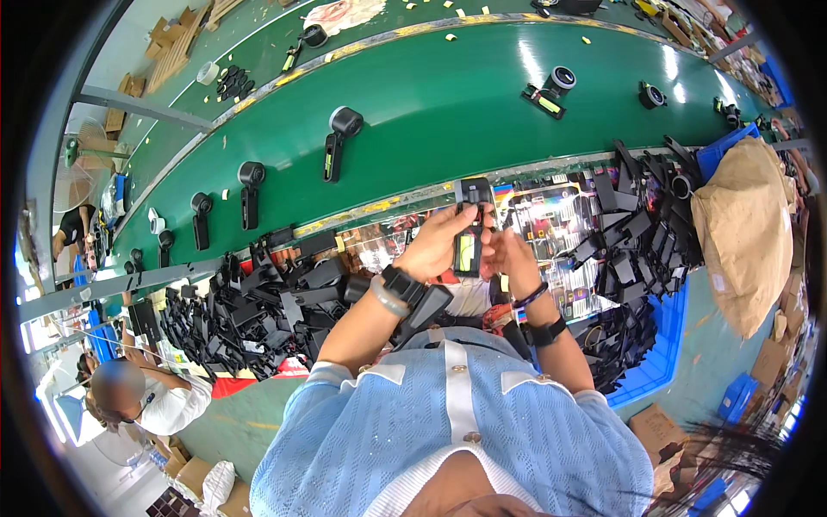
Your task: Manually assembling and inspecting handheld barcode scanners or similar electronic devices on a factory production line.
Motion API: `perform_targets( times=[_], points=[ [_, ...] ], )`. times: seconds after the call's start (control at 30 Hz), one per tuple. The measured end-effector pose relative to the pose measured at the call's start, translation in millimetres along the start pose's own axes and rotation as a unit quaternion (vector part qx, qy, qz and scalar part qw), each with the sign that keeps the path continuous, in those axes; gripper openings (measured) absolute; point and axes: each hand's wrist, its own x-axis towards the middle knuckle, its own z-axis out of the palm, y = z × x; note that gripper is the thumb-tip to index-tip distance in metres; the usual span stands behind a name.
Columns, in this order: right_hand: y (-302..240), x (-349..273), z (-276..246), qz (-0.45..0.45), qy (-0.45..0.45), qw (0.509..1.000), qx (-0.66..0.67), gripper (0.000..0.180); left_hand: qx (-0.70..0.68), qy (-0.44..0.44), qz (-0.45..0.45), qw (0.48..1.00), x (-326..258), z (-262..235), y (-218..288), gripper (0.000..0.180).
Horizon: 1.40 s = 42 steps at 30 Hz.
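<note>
Both hands raised over the bench edge, close together. Left hand (438, 246) wraps a black handheld device (469, 233) with a yellow-green panel, fingers closed on its side. Right hand (510, 258) pinches the device's other side. Green conveyor belt (448, 103) beyond carries similar black units. Piles of black plastic parts (258, 310) left; blue bin (663, 345) right.

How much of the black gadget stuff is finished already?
Several finished-looking black gadgets already lie along the green belt. In hand: the left hand and right hand hold one black piece with a yellow-green label. Left: big piles of black parts beside the belt and in the blue bin.
</note>
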Motion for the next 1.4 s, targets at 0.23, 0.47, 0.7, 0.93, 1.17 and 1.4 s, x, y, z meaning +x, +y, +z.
perform_targets(
  times=[0.23, 0.47, 0.7, 0.93, 1.17, 1.4],
  points=[
    [-29, 9, 1, -0.029, -0.258, 0.909, 0.326, 0.063, 0.146, -0.048, -0.005, 0.988, -50, 43, -2, 0.023],
    [-88, -3, 6, -0.2, -0.068, 0.977, -0.012, 0.061, 0.253, 0.08, 0.047, 0.963, -62, 35, 1, 0.015],
    [-99, -3, 4, -0.214, -0.092, 0.97, -0.063, 0.059, 0.318, 0.1, 0.054, 0.941, -55, 25, -8, 0.019],
    [-122, 13, -2, -0.06, -0.25, 0.917, -0.304, 0.047, 0.484, 0.054, 0.037, 0.873, -63, 26, -18, 0.054],
    [-93, 19, -1, -0.23, -0.193, 0.84, -0.452, 0.045, 0.284, 0.085, 0.013, 0.955, -36, 16, -25, 0.053],
    [-93, 32, -138, -0.068, 0.471, 0.476, -0.74, 0.052, 0.121, 0.127, 0.034, 0.984, -9, 4, -6, 0.036]
  ],
)
